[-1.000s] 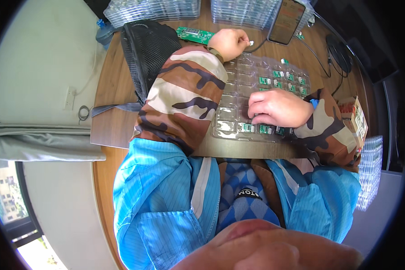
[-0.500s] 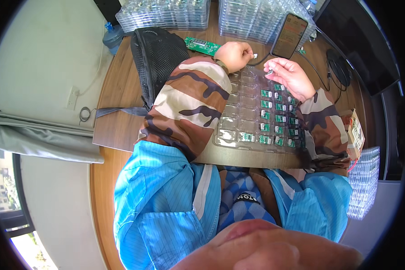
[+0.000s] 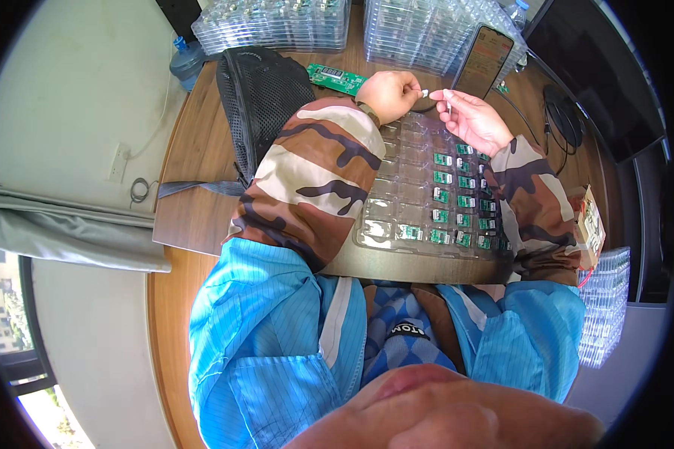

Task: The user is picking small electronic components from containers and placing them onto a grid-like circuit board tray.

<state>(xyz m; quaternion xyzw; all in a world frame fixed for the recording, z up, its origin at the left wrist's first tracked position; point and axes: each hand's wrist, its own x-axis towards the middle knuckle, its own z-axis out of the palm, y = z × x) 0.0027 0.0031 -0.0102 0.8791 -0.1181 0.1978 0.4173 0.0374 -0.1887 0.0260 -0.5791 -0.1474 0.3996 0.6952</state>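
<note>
Above the far edge of a clear plastic tray (image 3: 397, 172), my left hand (image 3: 386, 96) is closed in a pinch on a small white plug (image 3: 425, 93), a dark cable (image 3: 425, 108) showing just below it. Facing it, my right hand (image 3: 478, 123) pinches a small pale piece (image 3: 449, 107) between thumb and fingers; its kind is too small to make out. The fingertips of both hands are close but apart. Small green circuit boards (image 3: 442, 177) with white-silver connectors sit in the tray's right-hand pockets, partly hidden by my right sleeve. One more board (image 3: 410, 233) lies in the near row.
Beyond the hands stand a phone (image 3: 484, 61) and stacks of clear trays (image 3: 412, 37). A black mesh bag (image 3: 266, 93) and a green board with a display (image 3: 335, 77) lie to the left. A monitor (image 3: 599, 67) and loose black cables (image 3: 562, 120) are at the right.
My right hand has moved slightly away from me and left, bringing its pinched piece nearer the white plug. My left hand has stayed almost in place.
</note>
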